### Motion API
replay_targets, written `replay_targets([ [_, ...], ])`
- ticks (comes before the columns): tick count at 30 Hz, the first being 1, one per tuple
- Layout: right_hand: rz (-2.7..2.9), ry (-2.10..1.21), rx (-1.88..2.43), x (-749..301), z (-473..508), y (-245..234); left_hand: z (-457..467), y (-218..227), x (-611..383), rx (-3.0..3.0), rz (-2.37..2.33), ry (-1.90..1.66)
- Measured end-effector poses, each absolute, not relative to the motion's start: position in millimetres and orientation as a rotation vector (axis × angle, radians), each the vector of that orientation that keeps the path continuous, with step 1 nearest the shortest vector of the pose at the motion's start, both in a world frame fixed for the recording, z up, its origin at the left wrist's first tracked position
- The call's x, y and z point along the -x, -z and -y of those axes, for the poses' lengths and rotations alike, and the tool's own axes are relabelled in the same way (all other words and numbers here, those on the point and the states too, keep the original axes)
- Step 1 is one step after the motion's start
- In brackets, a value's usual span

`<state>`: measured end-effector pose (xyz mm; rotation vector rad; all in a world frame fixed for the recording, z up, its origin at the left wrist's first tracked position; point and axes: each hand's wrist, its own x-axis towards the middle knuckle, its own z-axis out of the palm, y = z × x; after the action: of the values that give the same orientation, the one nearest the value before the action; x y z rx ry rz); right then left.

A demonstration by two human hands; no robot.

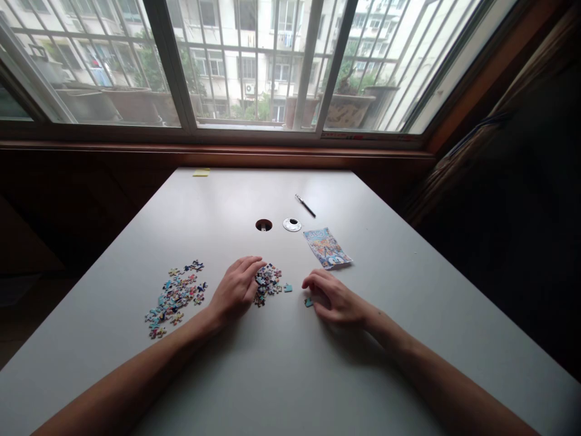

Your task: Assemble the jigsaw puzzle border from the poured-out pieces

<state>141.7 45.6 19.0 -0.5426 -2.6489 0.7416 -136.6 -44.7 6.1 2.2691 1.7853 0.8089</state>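
My left hand (236, 286) rests at the left edge of a small heap of jigsaw pieces (269, 280), its fingers stretched out and partly covering the heap. Whether a piece lies under those fingertips is hidden. Just right of the heap lies a single teal jigsaw piece (288, 287), flat on the table. My right hand (336, 298) is curved over the tabletop, thumb and forefinger apart. Another teal piece (308, 301) sits by its thumb tip, between thumb and forefinger. A larger spread of mixed jigsaw pieces (177, 297) lies beyond my left forearm, to the left.
A colourful printed picture sheet (327, 247) lies behind my right hand. Farther back are a pen (305, 206), a round silver cover (292, 224) and a hole (264, 225) in the white table (272, 375). A yellow sticky note (201, 172) lies near the far edge, below the barred window.
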Motion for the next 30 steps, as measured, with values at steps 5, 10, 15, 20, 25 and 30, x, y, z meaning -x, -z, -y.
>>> replay_targets([
  [5, 2.653, -0.735, 0.552, -139, -44, -23, 46, -7, 139, -2.211, -1.853, -0.85],
  [10, 2.643, -0.712, 0.589, -137, -41, -22, 49, -8, 139, -2.374, -1.751, -0.897],
  [15, 2.61, -0.604, 0.697, -128, -29, -14, 58, -6, 130, -2.483, -1.71, -0.943],
  [20, 2.495, -0.596, 0.63, -118, -28, -6, 76, -7, 108, -2.711, -1.247, -0.85],
  [25, 2.509, -0.521, 0.569, -114, -35, -1, 84, -9, 94, -2.817, -1.062, -0.631],
  [30, 2.508, -0.547, 0.644, -112, -33, -4, 85, -6, 99, -2.783, -1.107, -0.64],
])
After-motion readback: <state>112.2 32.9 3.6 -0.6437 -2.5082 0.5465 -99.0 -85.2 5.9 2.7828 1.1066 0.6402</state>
